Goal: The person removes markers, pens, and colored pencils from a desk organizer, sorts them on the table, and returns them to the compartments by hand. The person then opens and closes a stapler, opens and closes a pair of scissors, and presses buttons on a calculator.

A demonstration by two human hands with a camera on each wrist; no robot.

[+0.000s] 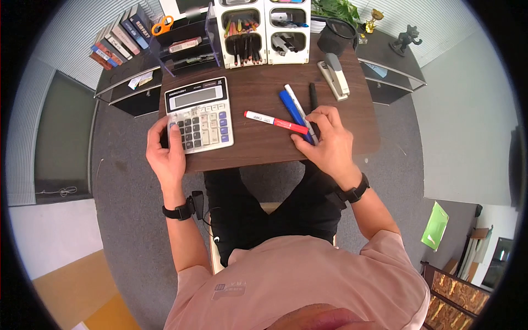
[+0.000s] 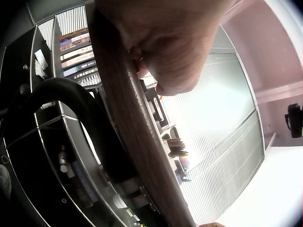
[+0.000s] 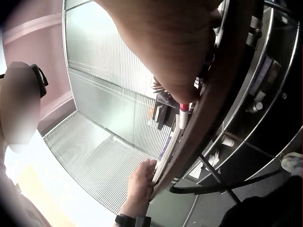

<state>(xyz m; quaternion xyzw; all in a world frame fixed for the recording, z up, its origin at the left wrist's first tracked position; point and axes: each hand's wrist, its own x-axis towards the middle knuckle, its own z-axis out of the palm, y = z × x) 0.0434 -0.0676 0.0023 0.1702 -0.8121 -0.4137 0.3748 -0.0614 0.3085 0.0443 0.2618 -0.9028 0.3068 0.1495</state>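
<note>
Left grip: thumb over the calculator face at its near left corner, fingers curved along its left edge. Grasping that corner. Calculator lies flat on the counter, extending ahead and to the right of the left grip, display at the far end, keys nearer.

Right grip: thumb and index curled round the near ends of a small marker bunch. Blue marker and white marker run side by side, angling ahead and left from the grip. Red marker lies across them; one end sits between thumb and index, white barrel points left toward the calculator, tip well apart from it. Right wrist view also shows the red marker poking out past the hand.

Black marker is just ahead of the right grip, beside the bunch. Stapler is farther ahead of the right grip, tilted slightly left at its far end. White pen organizer is at the far side, ahead and left of the right grip. Black cup is beyond the stapler. Dark tray rack is ahead of the left grip, past the calculator, with orange scissors at its left.
</note>
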